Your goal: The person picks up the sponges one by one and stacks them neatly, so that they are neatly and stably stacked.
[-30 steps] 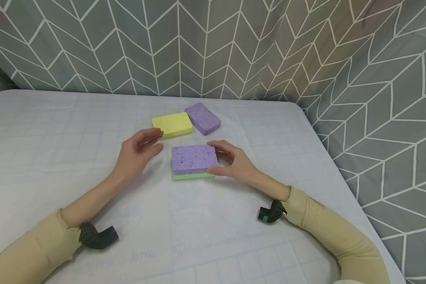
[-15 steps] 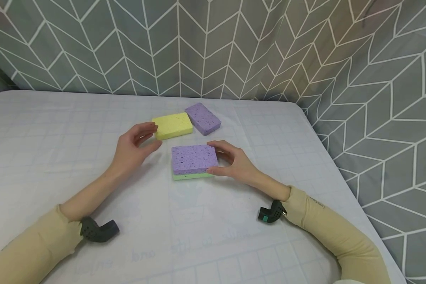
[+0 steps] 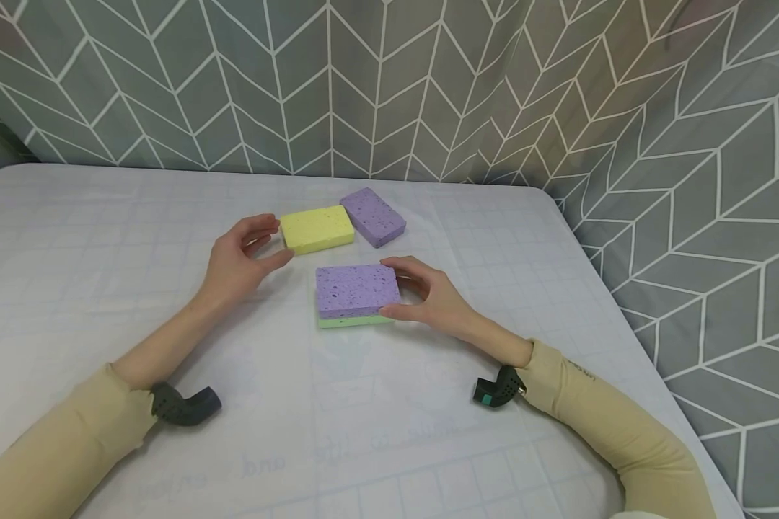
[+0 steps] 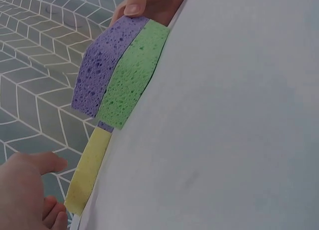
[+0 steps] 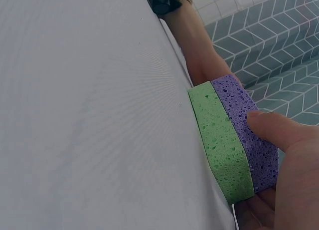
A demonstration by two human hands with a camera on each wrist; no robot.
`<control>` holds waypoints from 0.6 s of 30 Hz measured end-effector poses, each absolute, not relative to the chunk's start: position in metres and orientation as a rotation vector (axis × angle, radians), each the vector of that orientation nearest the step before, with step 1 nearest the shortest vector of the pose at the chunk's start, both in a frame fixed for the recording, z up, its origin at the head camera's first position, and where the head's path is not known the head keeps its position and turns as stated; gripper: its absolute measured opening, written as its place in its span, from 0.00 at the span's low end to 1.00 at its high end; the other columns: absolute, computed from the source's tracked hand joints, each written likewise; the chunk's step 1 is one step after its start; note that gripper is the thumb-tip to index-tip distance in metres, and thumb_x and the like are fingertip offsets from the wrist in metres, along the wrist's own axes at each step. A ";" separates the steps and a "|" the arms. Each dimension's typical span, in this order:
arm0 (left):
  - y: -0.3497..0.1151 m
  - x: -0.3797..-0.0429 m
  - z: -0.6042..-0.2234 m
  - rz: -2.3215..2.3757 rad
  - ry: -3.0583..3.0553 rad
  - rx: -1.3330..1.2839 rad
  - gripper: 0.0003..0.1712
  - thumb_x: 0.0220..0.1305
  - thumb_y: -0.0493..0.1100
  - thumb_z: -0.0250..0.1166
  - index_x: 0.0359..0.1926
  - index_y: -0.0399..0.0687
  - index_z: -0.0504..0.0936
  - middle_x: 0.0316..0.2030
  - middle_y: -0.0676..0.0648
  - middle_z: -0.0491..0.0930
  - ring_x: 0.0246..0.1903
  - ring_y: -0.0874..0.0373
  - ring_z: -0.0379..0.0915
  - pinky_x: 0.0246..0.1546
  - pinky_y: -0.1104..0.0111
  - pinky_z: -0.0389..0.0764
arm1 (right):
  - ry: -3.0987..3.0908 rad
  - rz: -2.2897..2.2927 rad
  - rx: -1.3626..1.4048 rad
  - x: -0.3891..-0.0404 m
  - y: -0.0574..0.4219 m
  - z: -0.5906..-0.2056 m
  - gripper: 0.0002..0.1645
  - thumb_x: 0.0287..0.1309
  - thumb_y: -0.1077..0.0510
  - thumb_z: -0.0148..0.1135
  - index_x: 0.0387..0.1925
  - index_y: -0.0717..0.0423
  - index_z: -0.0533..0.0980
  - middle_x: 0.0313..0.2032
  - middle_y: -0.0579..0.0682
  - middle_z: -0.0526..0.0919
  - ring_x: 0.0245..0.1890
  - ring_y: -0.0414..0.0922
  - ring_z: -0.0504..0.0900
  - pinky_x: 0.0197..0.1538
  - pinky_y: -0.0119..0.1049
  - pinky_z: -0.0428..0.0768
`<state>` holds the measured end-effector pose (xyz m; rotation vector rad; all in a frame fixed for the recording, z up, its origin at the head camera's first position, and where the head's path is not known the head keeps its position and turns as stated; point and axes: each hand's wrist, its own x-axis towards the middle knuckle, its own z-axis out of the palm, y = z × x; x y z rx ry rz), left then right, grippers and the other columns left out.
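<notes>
A purple sponge [image 3: 357,290] lies on top of a green sponge [image 3: 353,322], both lined up flat on the table. My right hand [image 3: 431,297] holds the purple one at its right end, thumb on the near side and fingers on the far side. The left wrist view shows the green sponge [image 4: 134,73] touching the tabletop. At the left end of a yellow sponge [image 3: 318,229], my left hand [image 3: 236,259] has its thumb and fingers spread apart, fingertips right at the edge. A second purple sponge [image 3: 373,218] lies at an angle against the yellow one's right end.
A white cloth with faint grid lines covers the table [image 3: 363,404]. Behind and to the right hangs a grey curtain [image 3: 363,86] with white zigzag lines. Each wrist carries a small dark camera [image 3: 185,405].
My left hand has shifted slightly left and away from me; its fingertips went from overlapping the yellow sponge to its left edge. The right hand and the stacked sponges stay still.
</notes>
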<state>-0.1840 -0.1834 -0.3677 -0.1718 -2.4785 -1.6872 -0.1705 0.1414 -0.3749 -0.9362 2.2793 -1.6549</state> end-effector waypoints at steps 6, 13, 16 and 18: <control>-0.188 -0.191 -0.369 -1.664 -2.530 -0.124 0.39 0.61 0.40 0.72 0.69 0.34 0.65 0.65 0.39 0.70 0.66 0.48 0.66 0.71 0.64 0.70 | 2.274 -1.661 -0.941 -0.170 0.141 -0.374 0.42 0.50 0.69 0.74 0.67 0.66 0.68 0.62 0.55 0.75 0.65 0.48 0.72 0.72 0.36 0.71; -0.190 -0.199 -0.370 -1.643 -2.622 -0.077 0.47 0.59 0.48 0.74 0.73 0.38 0.61 0.69 0.39 0.66 0.69 0.47 0.63 0.73 0.63 0.68 | 2.269 -1.665 -0.936 -0.170 0.142 -0.375 0.42 0.50 0.69 0.74 0.67 0.64 0.68 0.62 0.55 0.75 0.65 0.47 0.72 0.72 0.36 0.71; -0.190 -0.202 -0.370 -1.628 -2.660 -0.064 0.49 0.58 0.50 0.74 0.74 0.39 0.60 0.71 0.39 0.64 0.70 0.47 0.62 0.73 0.63 0.67 | 2.269 -1.664 -0.933 -0.170 0.142 -0.375 0.42 0.50 0.69 0.74 0.67 0.64 0.68 0.62 0.55 0.75 0.65 0.48 0.73 0.72 0.36 0.71; -0.190 -0.204 -0.370 -1.632 -2.672 -0.061 0.50 0.58 0.50 0.74 0.74 0.39 0.59 0.71 0.40 0.63 0.71 0.48 0.61 0.74 0.63 0.66 | 2.268 -1.663 -0.932 -0.170 0.142 -0.375 0.42 0.50 0.69 0.74 0.67 0.63 0.68 0.62 0.55 0.75 0.65 0.48 0.73 0.72 0.36 0.72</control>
